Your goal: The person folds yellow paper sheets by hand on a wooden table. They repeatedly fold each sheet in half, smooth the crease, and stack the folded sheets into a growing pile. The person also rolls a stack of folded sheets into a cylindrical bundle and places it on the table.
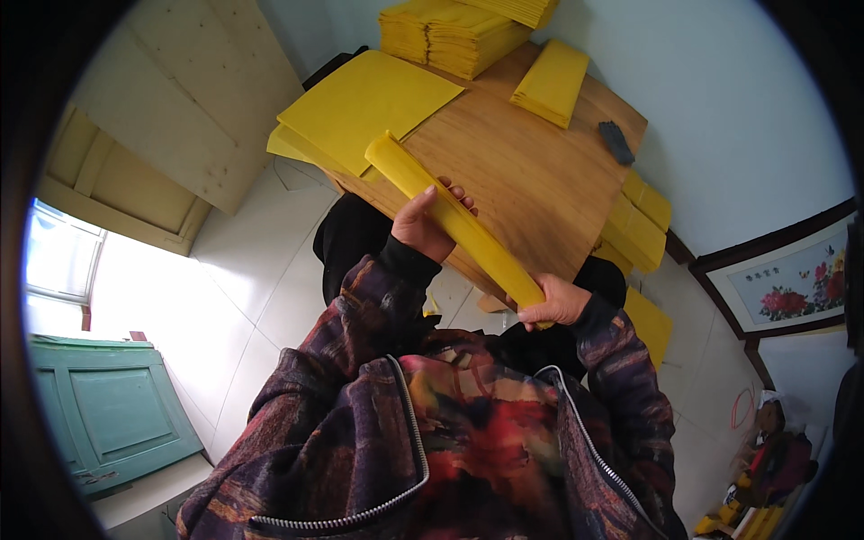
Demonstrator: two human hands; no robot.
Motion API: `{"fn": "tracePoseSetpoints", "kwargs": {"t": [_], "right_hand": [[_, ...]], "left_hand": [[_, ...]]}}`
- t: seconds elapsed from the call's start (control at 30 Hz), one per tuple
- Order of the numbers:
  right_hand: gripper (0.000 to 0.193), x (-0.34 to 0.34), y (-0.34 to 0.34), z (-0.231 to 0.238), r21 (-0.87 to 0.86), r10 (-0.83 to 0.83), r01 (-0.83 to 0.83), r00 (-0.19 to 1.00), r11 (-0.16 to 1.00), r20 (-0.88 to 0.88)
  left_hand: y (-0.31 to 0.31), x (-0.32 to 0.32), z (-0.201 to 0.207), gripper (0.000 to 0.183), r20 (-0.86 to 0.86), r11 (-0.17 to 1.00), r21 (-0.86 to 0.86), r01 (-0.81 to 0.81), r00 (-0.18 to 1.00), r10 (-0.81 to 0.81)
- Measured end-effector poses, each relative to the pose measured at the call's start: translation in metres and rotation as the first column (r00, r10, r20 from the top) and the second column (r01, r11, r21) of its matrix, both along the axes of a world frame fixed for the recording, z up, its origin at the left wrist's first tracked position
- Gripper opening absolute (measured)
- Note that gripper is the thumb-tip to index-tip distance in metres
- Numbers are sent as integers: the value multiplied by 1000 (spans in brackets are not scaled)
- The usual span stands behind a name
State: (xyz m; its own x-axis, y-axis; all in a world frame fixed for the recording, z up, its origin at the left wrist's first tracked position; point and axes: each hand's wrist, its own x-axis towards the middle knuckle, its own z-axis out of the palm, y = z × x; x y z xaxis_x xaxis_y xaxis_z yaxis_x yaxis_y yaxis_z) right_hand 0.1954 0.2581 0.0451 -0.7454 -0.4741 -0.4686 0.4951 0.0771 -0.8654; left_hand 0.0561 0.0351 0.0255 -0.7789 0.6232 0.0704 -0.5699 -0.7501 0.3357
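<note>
Both my hands hold one long roll of yellow paper [486,245], slanting from upper left to lower right above the near edge of the wooden table [513,171]. My left hand [427,223] wraps round its middle from below, thumb on top. At the lower right end, my right hand [552,302] grips the roll with the fingers partly hidden beneath it. The roll's far end lies over the corner of a flat stack of large yellow sheets [369,99] on the table's left side.
Folded yellow bundles [450,45] are piled at the table's back. A narrow folded yellow stack [553,83] and a dark grey object [616,142] lie to the right. More yellow bundles [634,220] stand beside the table. A framed flower picture [787,274] leans at the right wall.
</note>
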Motion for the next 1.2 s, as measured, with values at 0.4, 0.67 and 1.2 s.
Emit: {"fn": "tracePoseSetpoints", "kwargs": {"t": [0.4, 0.67, 1.2], "right_hand": [[73, -22, -16, 9, 572, 195, 165, 835, 803, -514], [46, -34, -61, 7, 643, 159, 456, 727, 616, -668], [33, -48, -31, -14, 407, -3, 308, 801, 860, -599]], "left_hand": [[8, 5, -13, 20, 133, 952, -271, -144, 974, 185], [14, 6, -14, 20, 193, 935, -287, -206, 944, 267], [8, 0, -45, 34, 148, 982, -162, -95, 982, 119]]}}
